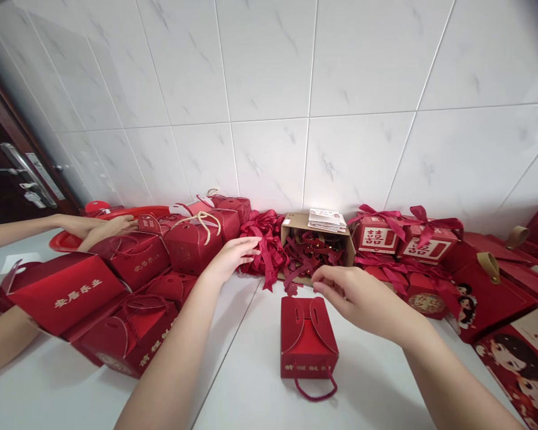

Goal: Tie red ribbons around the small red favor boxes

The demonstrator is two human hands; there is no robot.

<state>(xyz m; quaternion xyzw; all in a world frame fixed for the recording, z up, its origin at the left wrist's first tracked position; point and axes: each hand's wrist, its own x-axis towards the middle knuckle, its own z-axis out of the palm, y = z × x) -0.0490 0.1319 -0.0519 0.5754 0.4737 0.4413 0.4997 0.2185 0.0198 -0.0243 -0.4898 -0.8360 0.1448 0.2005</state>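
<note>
My left hand point(234, 257) reaches out with its fingers stretched, the tips at the edge of a pile of dark red satin ribbons point(265, 245). My right hand point(347, 289) is bent in front of an open cardboard box point(291, 222) filled with dark red cut-out pieces point(316, 249). Its thumb and forefinger come close together at the box's front edge; whatever they pinch, if anything, is too small to make out. Between my forearms a red gift box point(305, 340) lies closed on the white table, its cord handle point(316, 395) towards me.
Red gift boxes point(138, 263) crowd the left side. Ribboned boxes point(424, 242) and larger red bags point(488, 286) stand on the right. White cards point(326, 218) lie on the cardboard box. Another person's hands point(110, 230) are over a red basket point(65, 241). A tiled wall point(269, 155) rises behind.
</note>
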